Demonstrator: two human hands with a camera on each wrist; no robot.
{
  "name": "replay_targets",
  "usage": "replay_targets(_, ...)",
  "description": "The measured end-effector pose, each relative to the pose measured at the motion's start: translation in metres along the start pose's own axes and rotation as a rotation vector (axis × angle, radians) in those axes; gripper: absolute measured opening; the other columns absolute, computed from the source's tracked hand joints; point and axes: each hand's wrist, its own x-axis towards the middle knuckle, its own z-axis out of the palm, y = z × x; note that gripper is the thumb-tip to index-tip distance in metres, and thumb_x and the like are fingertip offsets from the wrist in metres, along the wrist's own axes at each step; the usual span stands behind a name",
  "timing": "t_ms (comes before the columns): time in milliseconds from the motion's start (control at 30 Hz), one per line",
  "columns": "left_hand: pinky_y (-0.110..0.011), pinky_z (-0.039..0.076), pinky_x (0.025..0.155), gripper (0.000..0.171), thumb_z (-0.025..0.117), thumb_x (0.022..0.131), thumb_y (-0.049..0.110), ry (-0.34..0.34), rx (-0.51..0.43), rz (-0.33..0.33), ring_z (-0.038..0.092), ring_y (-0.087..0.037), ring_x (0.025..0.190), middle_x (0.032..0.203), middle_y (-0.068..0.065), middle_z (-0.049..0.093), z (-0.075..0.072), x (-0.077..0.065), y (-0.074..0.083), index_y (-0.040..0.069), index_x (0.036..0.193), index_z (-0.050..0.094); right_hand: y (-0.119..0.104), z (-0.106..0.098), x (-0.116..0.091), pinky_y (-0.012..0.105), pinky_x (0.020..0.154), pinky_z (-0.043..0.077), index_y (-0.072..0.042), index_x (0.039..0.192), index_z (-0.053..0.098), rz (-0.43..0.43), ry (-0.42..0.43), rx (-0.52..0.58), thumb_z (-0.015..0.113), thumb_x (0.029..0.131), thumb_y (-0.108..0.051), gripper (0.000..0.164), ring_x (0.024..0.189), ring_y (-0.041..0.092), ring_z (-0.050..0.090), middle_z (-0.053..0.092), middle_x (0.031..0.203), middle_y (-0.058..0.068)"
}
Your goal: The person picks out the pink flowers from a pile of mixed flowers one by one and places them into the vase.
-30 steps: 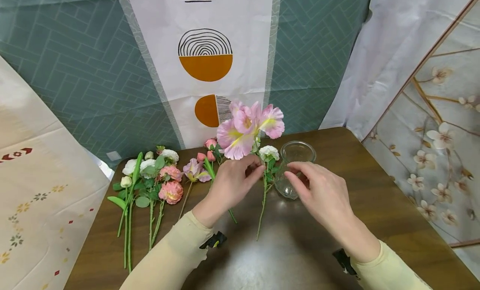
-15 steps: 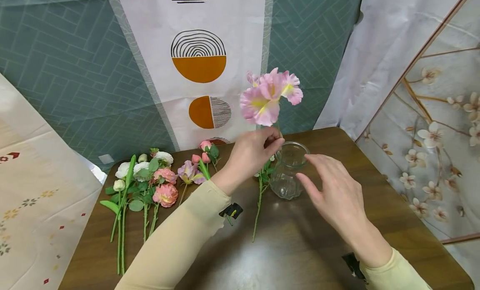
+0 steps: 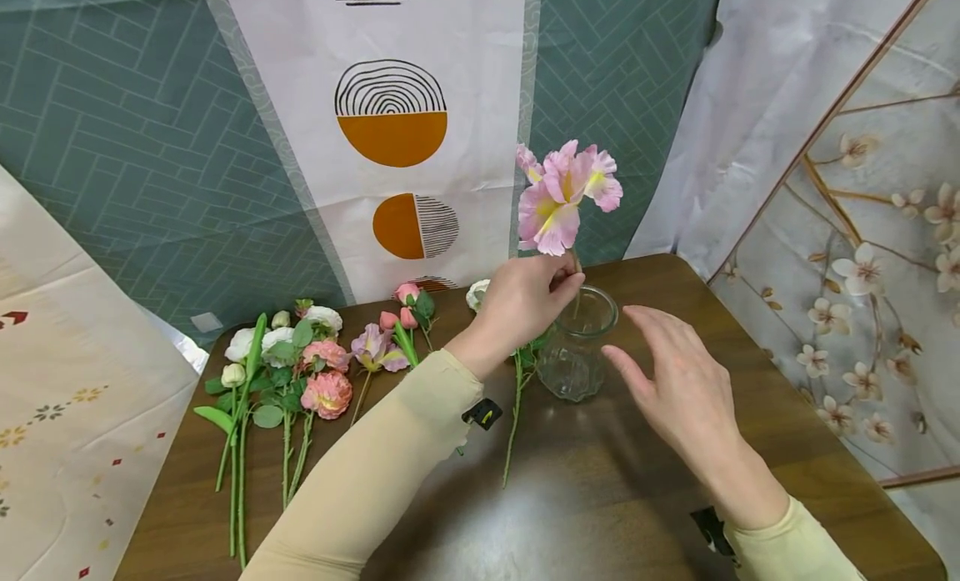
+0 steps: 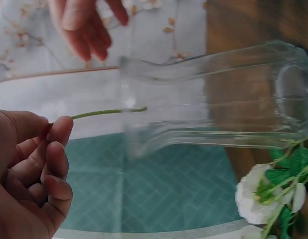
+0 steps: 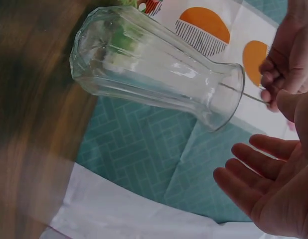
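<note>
My left hand [image 3: 525,302] pinches the stem of a pink artificial iris [image 3: 558,197] between thumb and forefinger, its bloom upright above the hand. Below the fingers, the green stem [image 4: 99,113] passes through the mouth of a clear ribbed glass vase [image 3: 573,368]; its tip shows just inside the neck in the left wrist view. The vase stands upright on the table. To its right, my right hand [image 3: 682,381] hovers near the rim with fingers extended and thumb apart, holding nothing. In the right wrist view its palm [image 5: 283,199] faces the vase.
Left of the vase lies a white flower [image 3: 477,294], partly hidden by my left arm. Pink rosebuds [image 3: 407,295], a mauve iris [image 3: 375,348], peach blooms [image 3: 327,393] and white tulips [image 3: 234,374] lie further left on the wooden table [image 3: 600,498]. A patterned cloth [image 3: 442,106] hangs behind.
My left hand has carried the pink iris up and rightward, bringing its stem from beside the vase into the mouth. My right hand has shifted slightly right and its fingers have spread.
</note>
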Motion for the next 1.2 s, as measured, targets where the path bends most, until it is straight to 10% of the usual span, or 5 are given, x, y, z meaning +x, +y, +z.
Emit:
replay_targets(733, -0.032, 0.051, 0.062, 0.013, 0.077, 0.104, 0.02, 0.012, 0.099, -0.035, 0.066, -0.014, 0.076, 0.085, 0.004, 0.07, 0.034, -0.01, -0.014, 0.014, 0.093, 0.078, 0.006, 0.008, 0.004, 0.069, 0.084, 0.057, -0.011, 0.157, 0.06, 0.022, -0.054, 0.012, 0.088, 0.097, -0.032, 0.07, 0.142, 0.036, 0.058, 0.063, 0.154, 0.011)
replay_targets(933, -0.029, 0.046, 0.05, 0.013, 0.08, 0.103, 0.024, 0.063, 0.232, 0.001, 0.067, -0.012, 0.066, 0.079, 0.007, 0.069, 0.038, -0.013, -0.013, 0.018, 0.091, 0.077, 0.008, 0.019, 0.013, 0.072, 0.096, 0.053, -0.007, 0.164, 0.05, 0.082, -0.151, 0.06, 0.085, 0.1, -0.037, 0.079, 0.147, 0.041, 0.052, 0.057, 0.16, 0.018)
replay_targets(1200, -0.031, 0.051, 0.058, 0.012, 0.077, 0.105, 0.027, -0.051, 0.19, -0.097, 0.067, -0.012, 0.072, 0.082, 0.008, 0.07, 0.038, -0.009, -0.009, 0.02, 0.095, 0.079, 0.02, 0.035, 0.021, 0.074, 0.113, 0.041, -0.003, 0.173, 0.027, 0.242, -0.331, 0.229, 0.081, 0.101, -0.047, 0.101, 0.155, 0.048, 0.041, 0.04, 0.17, 0.027)
